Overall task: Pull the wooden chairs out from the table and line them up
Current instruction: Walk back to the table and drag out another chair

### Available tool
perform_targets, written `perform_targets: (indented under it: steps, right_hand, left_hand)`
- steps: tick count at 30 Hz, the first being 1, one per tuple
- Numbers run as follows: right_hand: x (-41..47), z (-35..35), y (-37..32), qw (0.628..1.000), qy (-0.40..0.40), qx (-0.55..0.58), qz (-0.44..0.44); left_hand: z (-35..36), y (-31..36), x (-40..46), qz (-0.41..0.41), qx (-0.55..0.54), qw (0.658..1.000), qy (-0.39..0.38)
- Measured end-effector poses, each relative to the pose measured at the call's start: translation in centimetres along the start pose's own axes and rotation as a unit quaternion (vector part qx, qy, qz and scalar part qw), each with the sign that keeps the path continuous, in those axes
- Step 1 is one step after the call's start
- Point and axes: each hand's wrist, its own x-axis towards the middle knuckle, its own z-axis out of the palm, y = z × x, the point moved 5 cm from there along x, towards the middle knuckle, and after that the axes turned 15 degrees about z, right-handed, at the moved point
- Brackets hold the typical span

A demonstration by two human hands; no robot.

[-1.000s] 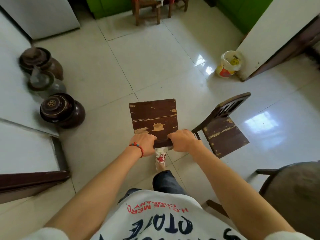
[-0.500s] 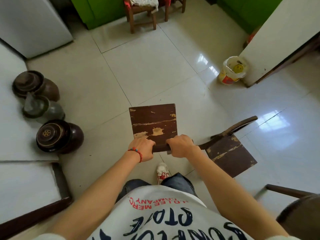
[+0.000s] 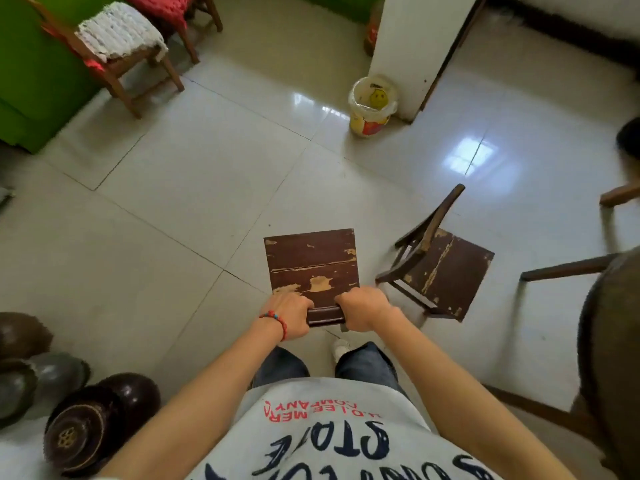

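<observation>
A dark brown wooden chair [image 3: 311,261] with worn paint on its seat is right in front of me, seen from above. My left hand [image 3: 289,315], with a red bead bracelet on the wrist, and my right hand [image 3: 362,311] both grip its top back rail. A second dark wooden chair [image 3: 446,271] stands just to the right, turned at an angle with its backrest toward the first chair. The round dark table [image 3: 609,358] shows at the right edge.
Dark ceramic jars [image 3: 86,427] sit on the floor at the lower left. A yellow-white bucket [image 3: 372,105] stands by a white wall corner. Two cushioned wooden chairs [image 3: 117,39] stand at the far left before a green cabinet. Another chair's leg [image 3: 620,194] shows at the right edge.
My view has swung to the right and the chair I hold has turned with me. The jars have slid to the lower left, and the second chair now sits closer on the right.
</observation>
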Motion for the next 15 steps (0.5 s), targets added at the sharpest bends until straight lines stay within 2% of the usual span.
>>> perform_targets:
  steps: [7,15]
  right_hand:
    - [0.2,-0.4,-2.0,0.984,0.000,0.126,0.126]
    - [-2.4,1.7,-4.5,0.936,0.004,0.237,0.260]
  left_hand:
    - [-3.5,-2.9,1.8,0.128,0.087,0.985,-0.080]
    - [-4.3,-2.2,2.2,0.261,0.190,0.934,-0.155]
